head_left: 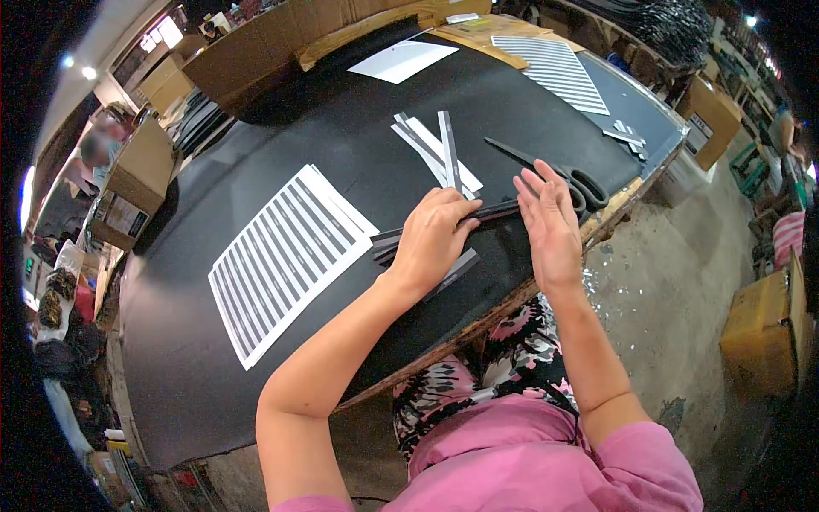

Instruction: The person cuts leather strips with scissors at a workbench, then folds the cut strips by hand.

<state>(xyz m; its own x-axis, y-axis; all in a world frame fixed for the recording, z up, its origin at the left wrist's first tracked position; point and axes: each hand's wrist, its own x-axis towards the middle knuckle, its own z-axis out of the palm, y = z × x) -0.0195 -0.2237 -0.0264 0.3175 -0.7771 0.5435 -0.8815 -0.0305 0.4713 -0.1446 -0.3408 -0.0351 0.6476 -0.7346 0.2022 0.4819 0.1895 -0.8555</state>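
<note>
My left hand [433, 235] is closed around a bundle of dark printed strips [495, 211], whose ends stick out on both sides of it. At the strips' right end my right hand [550, 226] is held up, fingers stretched and nothing gripped. Black scissors [587, 189] lie just behind the right hand, which covers part of them. Beyond my left hand are several loose white and dark paper strips [431, 149]. Another dark strip [456, 273] lies below that hand. To the left rests a stack of sheets with black and white stripes [290, 264].
The black-covered table [213, 392] has a worn front edge close to my body. A white sheet [403, 61], another striped sheet [554, 72] and small strip pieces [630, 136] lie farther back. Cardboard boxes [759, 333] stand at the right; people are at the far left and right.
</note>
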